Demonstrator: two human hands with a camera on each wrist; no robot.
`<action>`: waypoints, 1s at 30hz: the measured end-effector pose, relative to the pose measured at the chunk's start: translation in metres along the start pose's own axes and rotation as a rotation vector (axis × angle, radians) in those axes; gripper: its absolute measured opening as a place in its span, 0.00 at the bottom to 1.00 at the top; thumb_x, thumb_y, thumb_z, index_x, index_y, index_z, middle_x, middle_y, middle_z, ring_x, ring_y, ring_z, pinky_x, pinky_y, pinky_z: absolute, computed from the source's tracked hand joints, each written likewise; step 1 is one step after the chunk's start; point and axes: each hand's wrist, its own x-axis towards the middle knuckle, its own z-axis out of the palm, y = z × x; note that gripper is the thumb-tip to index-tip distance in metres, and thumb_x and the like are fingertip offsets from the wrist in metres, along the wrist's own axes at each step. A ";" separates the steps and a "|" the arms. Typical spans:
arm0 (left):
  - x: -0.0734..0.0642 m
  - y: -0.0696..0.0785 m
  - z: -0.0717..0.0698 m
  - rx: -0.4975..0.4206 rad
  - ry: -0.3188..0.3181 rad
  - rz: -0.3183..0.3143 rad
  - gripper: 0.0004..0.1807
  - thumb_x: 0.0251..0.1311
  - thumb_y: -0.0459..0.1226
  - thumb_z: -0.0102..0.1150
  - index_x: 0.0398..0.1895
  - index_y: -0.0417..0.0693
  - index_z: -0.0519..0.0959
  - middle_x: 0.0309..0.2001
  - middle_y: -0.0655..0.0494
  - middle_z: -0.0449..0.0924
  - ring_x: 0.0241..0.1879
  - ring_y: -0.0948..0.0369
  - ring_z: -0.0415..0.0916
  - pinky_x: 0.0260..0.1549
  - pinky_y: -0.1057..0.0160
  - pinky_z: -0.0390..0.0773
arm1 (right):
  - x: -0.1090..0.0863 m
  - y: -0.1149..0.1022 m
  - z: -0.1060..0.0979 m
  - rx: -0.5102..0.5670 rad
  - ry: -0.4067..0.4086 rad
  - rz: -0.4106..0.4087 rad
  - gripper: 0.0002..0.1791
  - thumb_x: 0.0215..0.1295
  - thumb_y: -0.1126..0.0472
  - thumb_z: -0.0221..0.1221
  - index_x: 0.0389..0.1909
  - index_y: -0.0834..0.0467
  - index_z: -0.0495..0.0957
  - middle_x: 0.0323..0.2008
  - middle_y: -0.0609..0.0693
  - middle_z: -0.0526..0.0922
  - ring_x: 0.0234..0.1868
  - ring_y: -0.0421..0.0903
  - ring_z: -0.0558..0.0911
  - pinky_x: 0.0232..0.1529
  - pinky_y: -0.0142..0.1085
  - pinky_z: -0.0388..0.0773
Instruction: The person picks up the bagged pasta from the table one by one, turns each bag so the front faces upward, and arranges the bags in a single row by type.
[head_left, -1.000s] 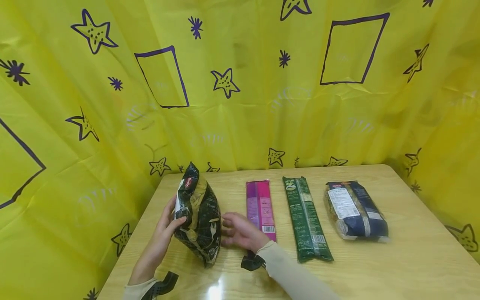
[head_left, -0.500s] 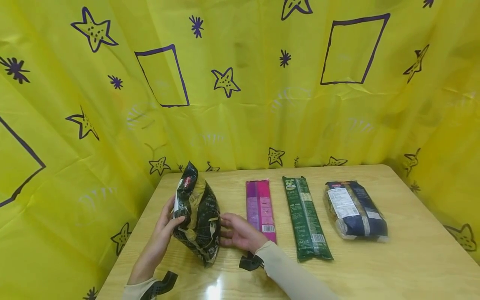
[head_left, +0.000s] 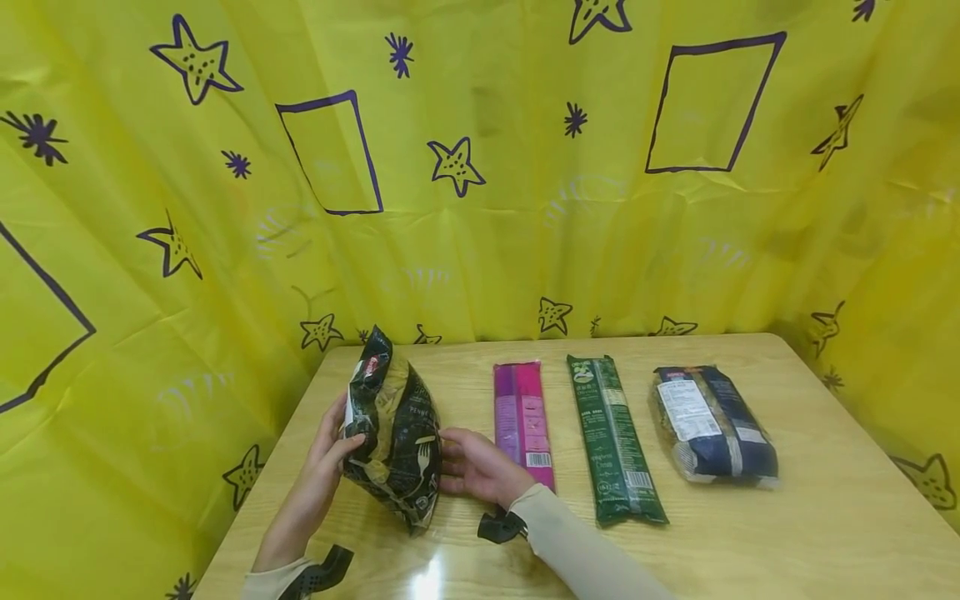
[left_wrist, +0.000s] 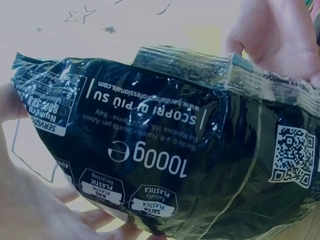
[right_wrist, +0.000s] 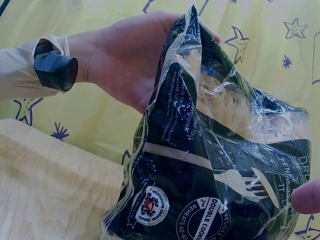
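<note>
A black bag of penne (head_left: 408, 417) with a clear window stands tilted above the left part of the table in the head view. My left hand (head_left: 324, 454) grips its left side, thumb on the front; the left wrist view shows fingers under the bag (left_wrist: 150, 125). At the right edge, my right hand (head_left: 483, 468) touches the bag with relaxed fingertips. In the right wrist view one fingertip (right_wrist: 307, 196) meets the printed front beside the fork picture. The bag hides part of the left fingers.
On the wooden table (head_left: 810, 533) lie a pink and purple packet (head_left: 521, 421), a long green spaghetti packet (head_left: 611, 442) and a navy bag with a white label (head_left: 712, 425). A yellow curtain (head_left: 510, 250) with drawn stars hangs behind.
The bag has turned and shifted slightly to the left in the left hand. My right fingertips have closed the small distance to its right edge. The other packets stay put.
</note>
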 end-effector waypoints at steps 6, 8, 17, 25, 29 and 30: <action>-0.002 -0.001 -0.003 -0.036 0.016 -0.020 0.42 0.77 0.37 0.43 0.85 0.47 0.33 0.85 0.43 0.26 0.82 0.40 0.33 0.80 0.44 0.47 | 0.001 0.001 0.000 0.010 0.010 -0.001 0.27 0.76 0.50 0.54 0.64 0.66 0.70 0.60 0.64 0.80 0.56 0.54 0.82 0.64 0.52 0.80; -0.003 -0.002 -0.004 -0.052 0.024 -0.028 0.43 0.76 0.37 0.43 0.84 0.47 0.31 0.85 0.44 0.23 0.83 0.40 0.27 0.78 0.30 0.32 | 0.001 0.001 0.000 0.005 0.006 -0.006 0.27 0.76 0.50 0.53 0.64 0.67 0.70 0.59 0.64 0.81 0.55 0.53 0.82 0.64 0.51 0.80; -0.004 -0.006 -0.010 -0.103 0.035 -0.089 0.44 0.76 0.38 0.41 0.84 0.53 0.26 0.85 0.43 0.22 0.82 0.39 0.37 0.78 0.37 0.46 | 0.003 0.001 0.001 0.006 0.019 -0.012 0.25 0.77 0.53 0.52 0.63 0.66 0.70 0.53 0.61 0.83 0.47 0.48 0.81 0.47 0.34 0.82; -0.007 -0.008 -0.018 -0.142 0.026 -0.124 0.44 0.76 0.40 0.39 0.84 0.56 0.26 0.85 0.42 0.28 0.78 0.43 0.46 0.54 0.75 0.71 | 0.004 0.000 0.002 0.020 0.031 -0.014 0.25 0.77 0.54 0.52 0.65 0.67 0.66 0.55 0.64 0.82 0.47 0.48 0.81 0.46 0.32 0.82; -0.008 -0.011 -0.021 -0.164 0.020 -0.127 0.43 0.77 0.40 0.38 0.84 0.58 0.25 0.85 0.44 0.28 0.71 0.56 0.57 0.54 0.74 0.73 | 0.003 0.002 0.002 0.009 0.014 -0.016 0.22 0.77 0.54 0.51 0.62 0.66 0.69 0.50 0.58 0.83 0.46 0.47 0.81 0.47 0.33 0.81; -0.008 -0.012 -0.023 -0.169 0.020 -0.127 0.43 0.77 0.40 0.38 0.84 0.58 0.25 0.85 0.43 0.28 0.69 0.60 0.60 0.55 0.73 0.74 | 0.003 0.002 0.002 0.004 0.006 -0.015 0.22 0.78 0.54 0.50 0.62 0.66 0.70 0.49 0.56 0.83 0.46 0.46 0.81 0.47 0.33 0.81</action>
